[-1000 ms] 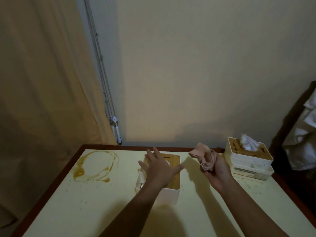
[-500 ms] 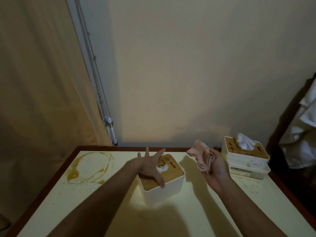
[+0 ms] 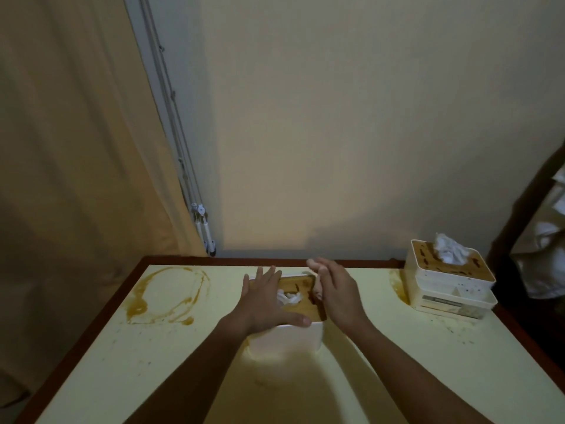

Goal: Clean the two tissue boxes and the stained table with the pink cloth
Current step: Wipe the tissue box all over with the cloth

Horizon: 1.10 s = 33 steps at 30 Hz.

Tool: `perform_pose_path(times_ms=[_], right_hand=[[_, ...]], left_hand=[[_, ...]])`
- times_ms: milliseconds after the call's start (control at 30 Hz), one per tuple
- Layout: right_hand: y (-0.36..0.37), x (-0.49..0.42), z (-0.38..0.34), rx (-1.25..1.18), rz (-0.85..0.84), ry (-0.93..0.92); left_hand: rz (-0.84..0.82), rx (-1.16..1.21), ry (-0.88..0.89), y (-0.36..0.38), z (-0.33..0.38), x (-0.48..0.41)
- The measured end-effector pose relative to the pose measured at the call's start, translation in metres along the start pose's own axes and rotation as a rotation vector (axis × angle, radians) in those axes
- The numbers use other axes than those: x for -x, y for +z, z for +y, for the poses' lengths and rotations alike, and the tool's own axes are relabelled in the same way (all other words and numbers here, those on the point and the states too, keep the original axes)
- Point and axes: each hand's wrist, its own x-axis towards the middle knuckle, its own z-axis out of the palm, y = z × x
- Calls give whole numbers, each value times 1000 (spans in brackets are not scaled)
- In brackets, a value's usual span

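Left hand (image 3: pixel 266 301), fingers spread flat, presses on the nearer tissue box (image 3: pixel 287 338), apparently to steady it. Right hand (image 3: pixel 339 295), just beside, grips the bunched pink cloth (image 3: pixel 318 290) against the stained lid (image 3: pixel 301 307). Second tissue box (image 3: pixel 449 289) stands well to its right; ring stain (image 3: pixel 165 295) marks the table (image 3: pixel 397 362) left of both.

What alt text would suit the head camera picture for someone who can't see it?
A person's left hand steadies a white tissue box on a cream table while the right hand holds a pink cloth against its stained wooden lid. A brown ring stain lies at left; a second stained tissue box stands at far right.
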Motion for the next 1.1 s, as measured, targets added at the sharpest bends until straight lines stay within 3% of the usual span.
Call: perform_pose_path(times_ms=[133,200,267,500,767,1100], right_hand=[[16,-1,10,558,-263,-198],[15,4,7,871,-327,-211],[11,7,0,990,-394,-157],[0,32,-12,1037,-533,-36],[11,-6,2,945,-529,-53],[3,26,-1,881,-510,-42]], left_hand=[[27,26,34,-2,-2,4],[50,17,36,0,-2,5],[62,48,25,2,-4,7],[46,91,39,5,-8,7],[-6,123,49,0,-10,7],[-23,130,70,1,-16,2]])
